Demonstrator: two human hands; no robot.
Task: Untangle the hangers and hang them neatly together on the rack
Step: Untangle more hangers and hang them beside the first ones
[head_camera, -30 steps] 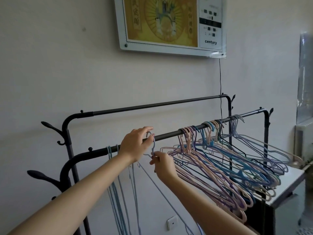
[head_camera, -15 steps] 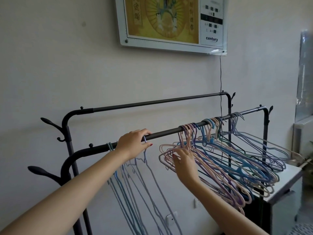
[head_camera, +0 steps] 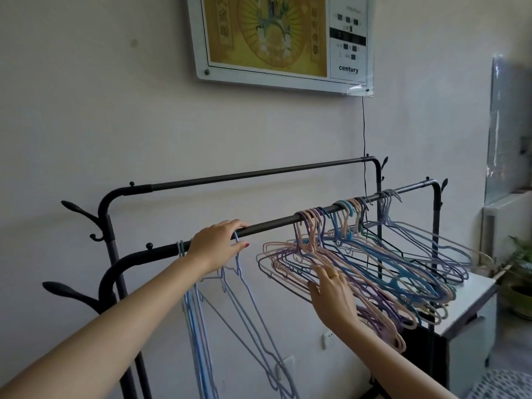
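Black steel rack (head_camera: 267, 224): the left hand (head_camera: 217, 244) rests on its front rail, fingers curled over the hook of a pale blue hanger (head_camera: 239, 263) that hangs there. The right hand (head_camera: 331, 286) (ring visible), fingers extended, touches the tangled hangers (head_camera: 374, 254) bunched at the rail's right half.

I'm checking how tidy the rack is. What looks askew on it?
The tangled hangers on the front rail splay out almost flat, interlocked, near the right hand; the blue hangers at the left hang straight.
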